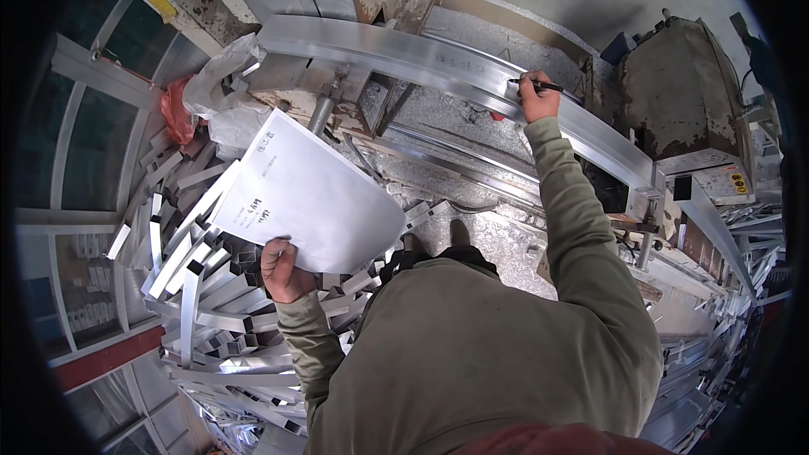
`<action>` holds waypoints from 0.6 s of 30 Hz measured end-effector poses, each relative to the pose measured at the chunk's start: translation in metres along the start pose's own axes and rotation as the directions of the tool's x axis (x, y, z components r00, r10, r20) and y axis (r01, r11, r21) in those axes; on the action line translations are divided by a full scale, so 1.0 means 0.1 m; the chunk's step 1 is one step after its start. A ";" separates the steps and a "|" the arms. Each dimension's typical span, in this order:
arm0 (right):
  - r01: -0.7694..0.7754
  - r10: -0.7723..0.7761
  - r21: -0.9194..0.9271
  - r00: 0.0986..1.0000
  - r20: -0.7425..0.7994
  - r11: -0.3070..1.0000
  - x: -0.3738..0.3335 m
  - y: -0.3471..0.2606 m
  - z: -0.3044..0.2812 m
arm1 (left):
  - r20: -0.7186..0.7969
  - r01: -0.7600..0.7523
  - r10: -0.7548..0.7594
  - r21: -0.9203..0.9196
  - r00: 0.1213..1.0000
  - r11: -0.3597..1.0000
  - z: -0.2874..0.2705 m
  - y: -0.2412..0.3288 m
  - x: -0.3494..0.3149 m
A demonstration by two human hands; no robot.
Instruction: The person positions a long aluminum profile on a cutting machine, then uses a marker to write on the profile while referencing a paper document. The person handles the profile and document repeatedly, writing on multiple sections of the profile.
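Note:
A black marker pen [539, 84] is gripped in my right hand [538, 101], its tip at the upper face of a long silver aluminium profile [379, 49]. Faint handwriting shows on the metal just left of the pen. The profile lies across the machine in front of me, from upper left to lower right. Pinched at its lower edge, a white sheet of paper [316, 194] with some handwriting hangs from my left hand [285, 270]. The sheet is tilted and bows at its right side. My left fingers are partly hidden by the grip.
Below and left of the paper lies a heap of cut aluminium tubes [190, 286]. A red plastic bag [177, 109] and a whitish bag [223, 84] rest above it. A worn machine housing [683, 88] stands at the right, with more metal lengths [716, 227] beyond it.

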State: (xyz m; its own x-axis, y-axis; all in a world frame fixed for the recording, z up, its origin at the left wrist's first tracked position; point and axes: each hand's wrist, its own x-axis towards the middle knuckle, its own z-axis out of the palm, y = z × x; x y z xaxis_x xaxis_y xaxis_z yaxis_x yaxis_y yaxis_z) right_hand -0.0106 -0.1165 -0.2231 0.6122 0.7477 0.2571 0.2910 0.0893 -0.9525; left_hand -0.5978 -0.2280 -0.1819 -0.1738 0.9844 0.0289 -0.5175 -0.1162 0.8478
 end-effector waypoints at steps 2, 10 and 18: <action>0.017 -0.018 -0.020 1.000 -0.012 1.000 0.00 0.00 0.00 | 0.016 -0.007 0.007 0.000 1.000 1.000 0.06 0.02 0.01; 0.024 -0.026 -0.057 0.999 -0.029 0.998 -0.02 0.00 0.01 | 0.010 -0.004 0.004 0.003 1.000 1.000 0.05 0.03 0.04; 0.098 -0.098 -0.031 0.995 0.006 0.995 0.00 0.10 -0.01 | 0.003 0.004 -0.004 0.016 1.000 1.000 0.00 -0.01 0.01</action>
State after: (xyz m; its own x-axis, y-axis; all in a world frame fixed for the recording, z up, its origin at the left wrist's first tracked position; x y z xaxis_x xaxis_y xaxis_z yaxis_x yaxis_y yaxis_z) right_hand -0.0068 -0.1166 -0.2327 0.5760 0.7396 0.3481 0.3721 0.1420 -0.9173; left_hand -0.5976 -0.2268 -0.1823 -0.1695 0.9852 0.0271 -0.5045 -0.1103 0.8563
